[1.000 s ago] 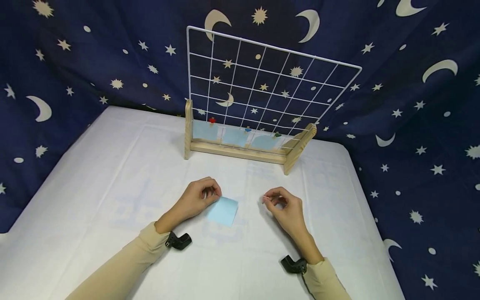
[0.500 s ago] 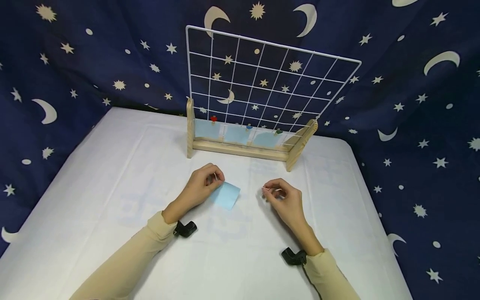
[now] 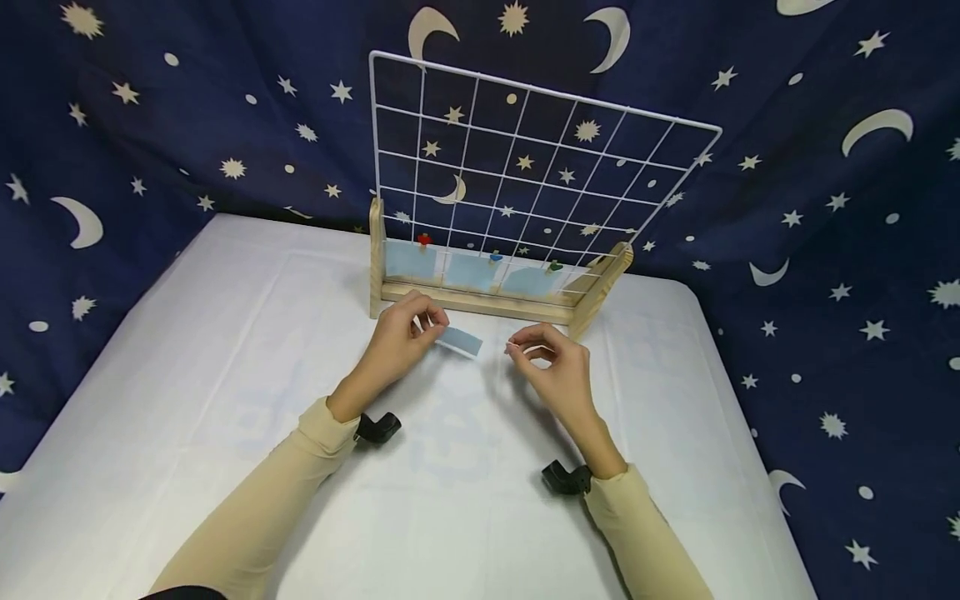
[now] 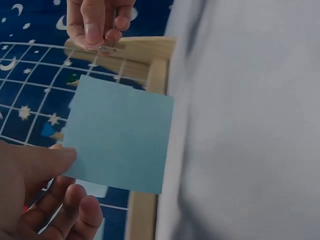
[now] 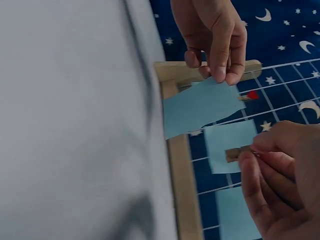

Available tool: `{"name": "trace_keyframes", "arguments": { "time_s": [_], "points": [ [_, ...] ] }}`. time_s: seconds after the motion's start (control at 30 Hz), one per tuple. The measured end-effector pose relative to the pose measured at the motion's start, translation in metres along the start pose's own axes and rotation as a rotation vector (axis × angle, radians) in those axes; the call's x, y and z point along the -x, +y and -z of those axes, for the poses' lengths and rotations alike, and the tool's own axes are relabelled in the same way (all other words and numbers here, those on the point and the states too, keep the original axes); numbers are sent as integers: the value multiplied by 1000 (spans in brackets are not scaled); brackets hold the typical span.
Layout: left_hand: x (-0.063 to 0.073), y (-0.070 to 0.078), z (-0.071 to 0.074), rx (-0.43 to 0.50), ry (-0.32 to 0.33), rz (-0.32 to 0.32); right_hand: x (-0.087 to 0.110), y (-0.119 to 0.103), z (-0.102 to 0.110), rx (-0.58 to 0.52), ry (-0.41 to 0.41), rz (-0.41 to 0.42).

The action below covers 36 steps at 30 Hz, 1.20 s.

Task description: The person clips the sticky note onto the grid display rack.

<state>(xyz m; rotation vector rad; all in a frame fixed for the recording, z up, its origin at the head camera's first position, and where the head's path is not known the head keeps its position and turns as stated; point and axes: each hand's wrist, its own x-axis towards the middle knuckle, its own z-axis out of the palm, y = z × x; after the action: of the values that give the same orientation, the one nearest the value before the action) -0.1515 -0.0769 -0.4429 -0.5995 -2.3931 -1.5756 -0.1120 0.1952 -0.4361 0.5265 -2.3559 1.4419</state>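
My left hand (image 3: 401, 340) pinches a light blue square of paper (image 4: 120, 135) at one corner, thumb on its face. The sheet is off the table, tilted in front of the grid stand. To its right, my right hand (image 3: 557, 364) pinches a small wooden clothespin (image 5: 236, 153) between thumb and fingertips. Paper and clothespin are apart. Behind both hands stands a white wire grid (image 3: 530, 87) on a wooden base (image 3: 480, 302). Along its lower part hang three blue papers, held by clothespins with a red heart (image 3: 424, 240), a blue heart (image 3: 496, 257) and a green one (image 3: 554, 267).
A white cloth covers the table (image 3: 480, 517). Dark blue curtains (image 3: 285, 133) with moons and stars enclose the back and sides. Wooden uprights (image 3: 377, 258) hold the grid at both ends.
Both hands have moved forward toward the grid stand, carrying the paper and the clothespin. The paper has tilted, so the head view now sees it as a narrower strip.
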Motion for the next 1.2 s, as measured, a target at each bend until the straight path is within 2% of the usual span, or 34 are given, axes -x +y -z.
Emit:
{"name": "trace_keyframes", "arguments": {
  "time_s": [0.2,0.5,0.67,0.83,1.2],
  "points": [
    [-17,9,12,17,26,-18,-25,-17,-10,8,16,42],
    [-37,18,29,31,91,-4,-54,-61,-14,28,43,119],
    [-47,21,34,30,143,-37,-78,-68,-15,47,88,191],
    [-54,23,36,30,166,-71,-97,-73,-19,24,117,240],
    [-68,27,36,48,209,-117,-119,-81,-10,2,189,246]
  ]
}}
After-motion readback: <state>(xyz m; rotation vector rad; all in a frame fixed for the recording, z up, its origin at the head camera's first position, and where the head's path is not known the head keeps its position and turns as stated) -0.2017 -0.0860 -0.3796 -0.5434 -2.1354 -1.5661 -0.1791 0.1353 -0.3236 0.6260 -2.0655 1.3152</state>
